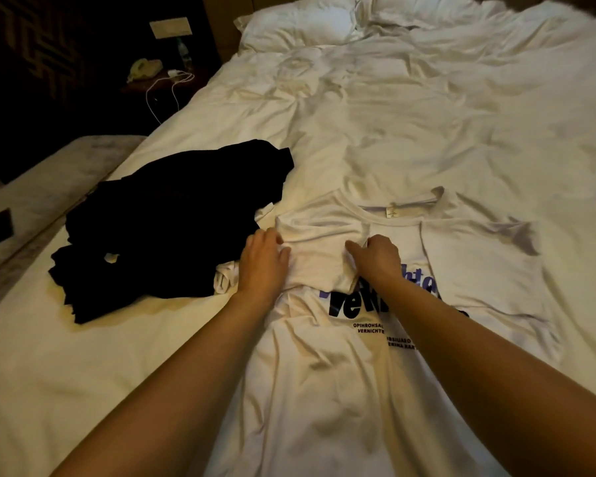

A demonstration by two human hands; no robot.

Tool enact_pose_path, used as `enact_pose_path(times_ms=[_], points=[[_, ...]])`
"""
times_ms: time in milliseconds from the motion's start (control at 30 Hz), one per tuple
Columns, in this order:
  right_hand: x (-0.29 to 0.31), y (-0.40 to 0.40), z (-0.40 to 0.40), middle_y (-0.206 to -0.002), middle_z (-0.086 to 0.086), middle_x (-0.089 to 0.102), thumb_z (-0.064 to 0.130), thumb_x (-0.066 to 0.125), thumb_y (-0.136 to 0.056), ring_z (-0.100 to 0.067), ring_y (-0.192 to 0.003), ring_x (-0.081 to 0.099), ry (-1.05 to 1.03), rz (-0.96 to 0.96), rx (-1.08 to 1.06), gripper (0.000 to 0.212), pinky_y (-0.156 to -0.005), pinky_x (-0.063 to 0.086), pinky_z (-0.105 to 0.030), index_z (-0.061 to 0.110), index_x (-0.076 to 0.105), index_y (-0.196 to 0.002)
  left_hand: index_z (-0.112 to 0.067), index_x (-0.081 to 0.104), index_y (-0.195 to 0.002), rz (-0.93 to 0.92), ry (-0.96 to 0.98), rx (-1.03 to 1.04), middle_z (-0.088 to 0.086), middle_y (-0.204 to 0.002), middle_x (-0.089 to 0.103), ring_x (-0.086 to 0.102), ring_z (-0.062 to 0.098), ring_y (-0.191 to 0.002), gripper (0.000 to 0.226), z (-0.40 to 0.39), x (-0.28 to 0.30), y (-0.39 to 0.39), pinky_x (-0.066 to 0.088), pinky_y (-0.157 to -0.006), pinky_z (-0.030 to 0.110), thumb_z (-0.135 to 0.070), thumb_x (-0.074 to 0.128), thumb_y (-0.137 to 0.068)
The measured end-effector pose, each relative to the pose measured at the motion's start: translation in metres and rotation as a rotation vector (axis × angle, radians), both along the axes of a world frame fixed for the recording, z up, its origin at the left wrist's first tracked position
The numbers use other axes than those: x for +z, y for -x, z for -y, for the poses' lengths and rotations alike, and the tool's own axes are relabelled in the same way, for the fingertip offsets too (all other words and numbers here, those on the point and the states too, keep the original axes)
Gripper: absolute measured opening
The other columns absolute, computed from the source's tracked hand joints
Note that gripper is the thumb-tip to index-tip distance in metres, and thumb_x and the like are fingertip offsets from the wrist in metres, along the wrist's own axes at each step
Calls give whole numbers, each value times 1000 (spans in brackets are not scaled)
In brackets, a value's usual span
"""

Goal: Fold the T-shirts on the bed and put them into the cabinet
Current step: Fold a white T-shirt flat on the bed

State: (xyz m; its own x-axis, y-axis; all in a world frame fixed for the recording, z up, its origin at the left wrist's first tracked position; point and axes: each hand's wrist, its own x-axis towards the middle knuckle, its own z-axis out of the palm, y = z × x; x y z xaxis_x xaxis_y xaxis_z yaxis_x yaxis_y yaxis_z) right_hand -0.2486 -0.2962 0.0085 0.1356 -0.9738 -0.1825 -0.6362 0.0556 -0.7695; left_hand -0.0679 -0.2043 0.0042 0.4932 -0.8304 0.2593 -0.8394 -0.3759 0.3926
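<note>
"VERNICHTE" on white T-shirt [327,366]

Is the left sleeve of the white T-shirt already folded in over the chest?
Yes, the left sleeve lies folded over the white T-shirt, under the left hand and right hand.

— What's laid out in front?

— A white T-shirt [341,366], front side up on the bed [427,108], collar pointing toward the pillows. It carries dark blue and purple lettering across the chest, partly covered. Its left sleeve is folded inward over the chest, and the right sleeve lies spread flat on the sheet.

— Is it smooth?

— No, the lower body is creased and wrinkled.

— Any others?

— A heap of black T-shirts [172,222], crumpled and unfolded, lies just to the left of it, near the bed's edge. A bit of white cloth [226,275] peeks out under the heap's near side, touching the white shirt.
</note>
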Motion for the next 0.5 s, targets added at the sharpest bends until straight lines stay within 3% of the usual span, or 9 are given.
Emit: enact_pose_path(times_ms=[67, 167, 233, 300, 333, 500], points=[[0, -1, 10, -83, -10, 57, 44, 60, -94, -28, -81, 56, -51, 98, -71, 42, -66, 37, -31, 3, 57, -91, -10, 56, -124, -15, 41, -32, 13, -127, 52, 47, 33, -119, 32, 14, -2, 0, 39, -99, 42, -25, 59, -97], [-1, -3, 23, -81, -10, 57, 46, 61, -93, -29, -82, 56, -117, 170, -123, 44, -68, 39, -32, 4, 56, -85, -12, 45, -141, -446, 142, 143, 13, -135, 52, 51, 32, -121, 49, 37, 0, -9, 43, -100, 39, -32, 59, -99], [-3, -4, 27, -81, -9, 58, 42, 62, -93, -31, -85, 59, -142, 181, -111, 38, -72, 47, -37, 6, 55, -81, -14, 53, -132, -569, 138, 109, 9, -111, 60, 58, 24, -99, 38, 48, 4, -18, 44, -84, 30, -29, 62, -98], [-5, -2, 27, -92, -14, 62, 35, 59, -95, -34, -92, 62, -139, 177, -89, 31, -79, 52, -40, 4, 58, -90, -14, 62, -104, -492, 122, 40, 6, -89, 61, 57, 20, -82, 15, 56, 3, -30, 41, -74, 27, -25, 67, -95], [-6, -1, 25, -94, -14, 62, 32, 56, -96, -34, -93, 62, -126, 179, -86, 28, -77, 51, -38, 3, 59, -93, -14, 61, -95, -476, 128, 22, 5, -84, 62, 58, 19, -78, 14, 59, 2, -36, 42, -72, 27, -26, 68, -94], [-15, 6, 12, -84, -11, 58, 23, 47, -99, -29, -80, 54, -18, 193, -143, 27, -66, 38, -31, 1, 57, -86, -11, 58, -89, -515, 199, 38, -4, -72, 55, 54, 14, -69, 20, 75, -9, -47, 41, -69, 27, -27, 69, -94]])
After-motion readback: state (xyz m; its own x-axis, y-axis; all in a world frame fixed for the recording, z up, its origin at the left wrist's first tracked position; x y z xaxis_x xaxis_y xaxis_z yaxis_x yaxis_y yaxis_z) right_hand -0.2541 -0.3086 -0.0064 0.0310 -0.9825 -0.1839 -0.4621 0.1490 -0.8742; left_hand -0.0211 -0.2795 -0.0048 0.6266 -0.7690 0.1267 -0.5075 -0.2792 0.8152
